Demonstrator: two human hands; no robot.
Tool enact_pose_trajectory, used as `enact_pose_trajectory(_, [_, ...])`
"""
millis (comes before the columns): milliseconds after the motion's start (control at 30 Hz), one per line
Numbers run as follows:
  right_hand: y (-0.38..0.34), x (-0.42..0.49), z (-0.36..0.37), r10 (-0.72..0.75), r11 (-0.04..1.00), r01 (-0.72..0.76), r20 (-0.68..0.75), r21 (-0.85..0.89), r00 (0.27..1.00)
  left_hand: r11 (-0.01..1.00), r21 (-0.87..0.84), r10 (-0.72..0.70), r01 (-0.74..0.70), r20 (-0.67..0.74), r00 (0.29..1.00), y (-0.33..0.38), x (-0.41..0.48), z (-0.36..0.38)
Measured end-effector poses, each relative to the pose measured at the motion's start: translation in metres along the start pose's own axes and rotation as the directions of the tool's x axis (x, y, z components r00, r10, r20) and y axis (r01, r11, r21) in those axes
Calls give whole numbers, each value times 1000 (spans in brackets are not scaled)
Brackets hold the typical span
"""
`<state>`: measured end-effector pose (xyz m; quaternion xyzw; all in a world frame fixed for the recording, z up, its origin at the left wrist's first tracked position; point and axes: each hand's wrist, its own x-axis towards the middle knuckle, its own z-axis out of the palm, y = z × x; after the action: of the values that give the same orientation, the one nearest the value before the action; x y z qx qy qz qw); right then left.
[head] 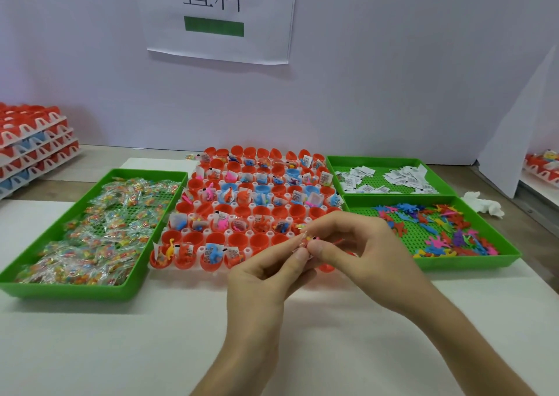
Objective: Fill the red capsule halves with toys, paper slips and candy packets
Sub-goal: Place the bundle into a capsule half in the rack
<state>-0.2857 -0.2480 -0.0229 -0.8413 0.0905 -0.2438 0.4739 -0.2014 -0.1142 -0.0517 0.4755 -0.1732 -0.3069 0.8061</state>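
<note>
A white rack of red and a few blue capsule halves lies in the middle of the table; many halves hold toys, slips and packets, others are bare. Over its front right corner my left hand and my right hand meet. Together their fingertips pinch a small bundle: a clear candy packet with a paper slip and a bit of red toy. A red capsule half shows just under my right hand.
A green tray of candy packets sits at the left. At the right, one green tray holds paper slips and another holds coloured plastic toys. Stacked capsule racks stand at the far left. A crumpled tissue lies far right.
</note>
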Motion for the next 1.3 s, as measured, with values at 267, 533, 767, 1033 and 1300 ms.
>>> enact_pose_trajectory(267, [1, 0, 5, -11, 994, 18, -65, 105, 998, 998, -3, 58, -58, -59, 997, 1, -3, 1])
enact_pose_trajectory(533, [2, 2, 5, -28, 995, 33, -59, 92, 998, 999, -43, -14, 8, -142, 990, -6, -15, 11])
enact_pose_trajectory(767, [-9, 25, 7, -64, 990, 54, -69, -132, 996, 916, -324, -313, 234, -217, 925, -11, -19, 11])
enact_pose_trajectory(1033, [-10, 55, 37, -5, 946, 58, 167, -319, 986, 860, -372, -443, 349, -204, 873, -7, -11, 4])
enact_pose_trajectory(1300, [-8, 59, 42, 32, 939, 39, 200, -342, 979, 856, -371, -471, 360, -273, 839, -11, -2, 2])
